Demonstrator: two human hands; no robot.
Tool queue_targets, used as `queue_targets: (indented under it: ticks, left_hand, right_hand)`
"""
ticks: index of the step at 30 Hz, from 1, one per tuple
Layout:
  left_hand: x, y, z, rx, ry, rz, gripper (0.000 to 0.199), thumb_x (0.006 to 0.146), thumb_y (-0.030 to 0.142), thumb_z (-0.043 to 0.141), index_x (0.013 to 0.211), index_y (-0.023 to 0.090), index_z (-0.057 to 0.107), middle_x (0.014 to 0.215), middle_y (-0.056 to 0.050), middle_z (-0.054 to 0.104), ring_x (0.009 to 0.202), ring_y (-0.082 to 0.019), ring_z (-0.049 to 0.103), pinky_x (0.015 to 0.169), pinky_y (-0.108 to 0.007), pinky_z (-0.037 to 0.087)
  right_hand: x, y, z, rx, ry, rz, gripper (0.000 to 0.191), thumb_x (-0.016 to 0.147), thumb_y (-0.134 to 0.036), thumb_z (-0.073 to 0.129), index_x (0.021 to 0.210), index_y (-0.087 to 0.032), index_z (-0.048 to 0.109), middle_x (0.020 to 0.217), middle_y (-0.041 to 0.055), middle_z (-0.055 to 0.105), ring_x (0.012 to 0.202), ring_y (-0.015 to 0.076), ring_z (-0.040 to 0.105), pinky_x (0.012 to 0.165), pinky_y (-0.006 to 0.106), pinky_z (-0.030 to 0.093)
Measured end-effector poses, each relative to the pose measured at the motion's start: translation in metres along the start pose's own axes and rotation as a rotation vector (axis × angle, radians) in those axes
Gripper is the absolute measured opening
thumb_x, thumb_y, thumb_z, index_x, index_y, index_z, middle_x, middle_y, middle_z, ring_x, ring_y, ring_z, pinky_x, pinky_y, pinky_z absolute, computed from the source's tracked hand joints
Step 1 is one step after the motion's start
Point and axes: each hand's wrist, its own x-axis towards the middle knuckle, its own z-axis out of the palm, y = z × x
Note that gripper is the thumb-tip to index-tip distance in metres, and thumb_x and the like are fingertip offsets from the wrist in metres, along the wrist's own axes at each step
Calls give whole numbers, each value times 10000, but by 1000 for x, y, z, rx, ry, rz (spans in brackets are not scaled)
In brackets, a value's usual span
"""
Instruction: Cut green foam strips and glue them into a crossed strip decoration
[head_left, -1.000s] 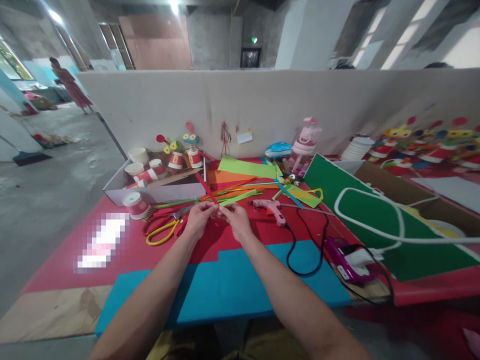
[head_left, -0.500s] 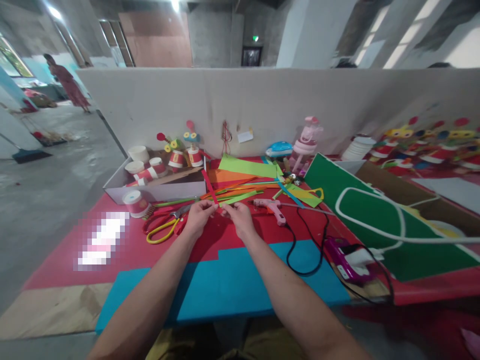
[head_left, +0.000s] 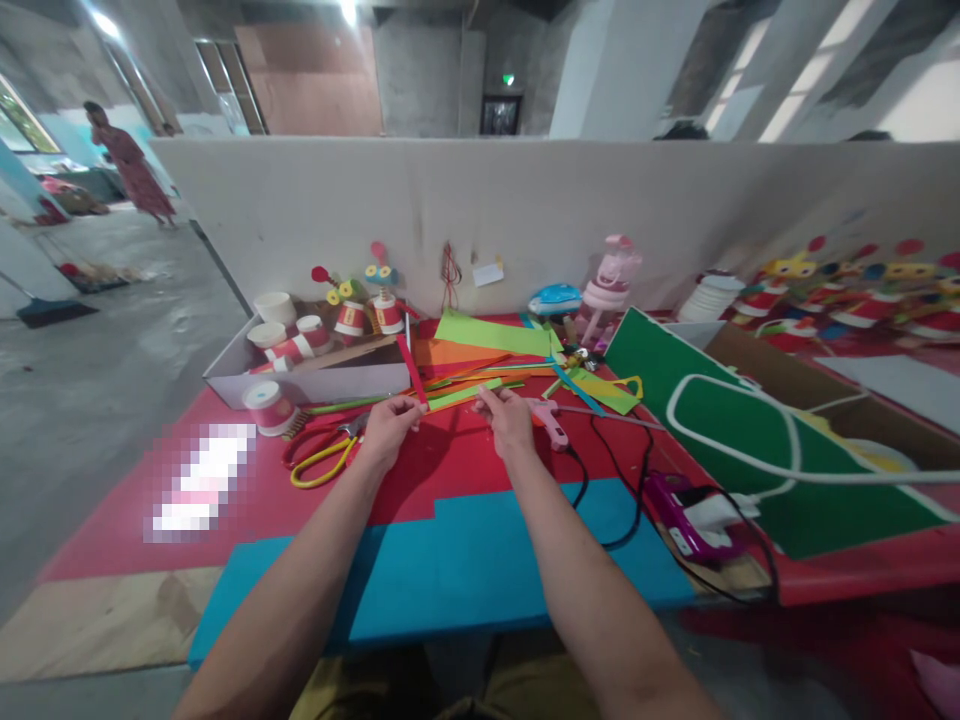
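Note:
My left hand pinches the lower end of a narrow red paper strip, which slants up and away towards the white box. My right hand is off the strip, its index finger stretched out over the red mat beside a green paper strip. Its knuckles lie right next to the pink glue gun, and nothing shows in its grasp. Loose strips and sheets of green, orange and blue paper lie just beyond both hands.
Yellow-handled scissors lie left of my left hand. A white box holds decorated paper cups. A black cord runs from the glue gun to a purple device. A green board stands at right, a pink bottle behind. A person stands far left.
My hands were together on the red strip; now my right hand has let go and moved right to the glue gun. My left hand keeps the strip.

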Motion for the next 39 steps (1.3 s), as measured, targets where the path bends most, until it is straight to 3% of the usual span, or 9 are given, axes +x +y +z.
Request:
queue_targets:
  ticks: [7, 13, 15, 18, 20, 25, 31, 35, 39]
  left_hand:
    - [1, 5, -4, 8, -28, 4, 237, 590, 336, 782, 624, 145, 647, 483, 24, 533, 458, -71, 447, 492, -208, 346]
    - [2, 8, -9, -25, -60, 7, 225, 626, 330, 761, 619, 144, 635, 491, 21, 535, 462, -65, 437, 501, -206, 329]
    - [1, 9, -7, -65, -74, -18, 230, 618, 331, 765, 618, 145, 631, 489, 22, 531, 461, -65, 436, 501, -205, 325]
    - [-2, 7, -1, -84, -90, -40, 238, 609, 337, 767, 623, 145, 627, 491, 24, 535, 463, -67, 443, 509, -206, 328]
    - [-3, 4, 3, -66, -108, -32, 239, 609, 338, 765, 624, 142, 630, 509, 19, 548, 473, -71, 452, 515, -209, 333]
    - [-5, -1, 5, 5, -132, -1, 233, 632, 339, 748, 635, 134, 638, 528, 13, 562, 487, -72, 451, 528, -212, 332]
    - [-8, -2, 9, -33, -101, -33, 255, 635, 362, 742, 654, 133, 630, 537, 10, 567, 486, -77, 458, 522, -216, 337]
    - [-7, -1, 9, -55, -73, -18, 253, 629, 356, 752, 642, 138, 624, 534, 20, 560, 478, -72, 460, 519, -216, 344]
    - [-5, 2, 7, -93, -39, -1, 241, 628, 338, 762, 655, 142, 624, 529, 30, 548, 473, -65, 457, 515, -209, 343]
  right_hand:
    - [8, -5, -7, 31, 67, -57, 318, 558, -394, 792, 683, -178, 595, 600, -40, 583, 512, 76, 515, 587, 244, 506]
    - [12, -8, -11, 113, 245, -99, 326, 575, -432, 761, 683, -197, 564, 590, -48, 571, 510, 82, 511, 560, 241, 485]
    - [4, -6, -4, 91, 103, -43, 323, 541, -409, 785, 658, -197, 572, 619, -34, 601, 535, 93, 538, 579, 252, 494]
    - [-16, 1, 13, -18, -329, 136, 302, 506, -345, 822, 657, -183, 618, 685, -3, 660, 621, 131, 607, 651, 285, 513]
    - [-27, 7, 22, -45, -468, 176, 289, 552, -365, 805, 703, -167, 659, 706, 12, 680, 641, 138, 616, 692, 297, 512]
    - [-32, 16, 27, -137, -285, 105, 292, 628, -422, 751, 728, -152, 703, 652, 16, 678, 587, 127, 585, 648, 275, 488]
    - [-30, 18, 26, -311, -174, -46, 257, 658, -417, 722, 653, -161, 704, 581, 30, 666, 577, 168, 606, 590, 277, 470]
    - [-30, 13, 28, -222, -169, -13, 294, 660, -450, 726, 650, -159, 692, 590, 33, 667, 565, 164, 609, 606, 287, 496]
    - [-23, 3, 22, -49, -68, -46, 343, 672, -495, 715, 652, -157, 658, 612, 35, 668, 550, 151, 606, 617, 289, 518]
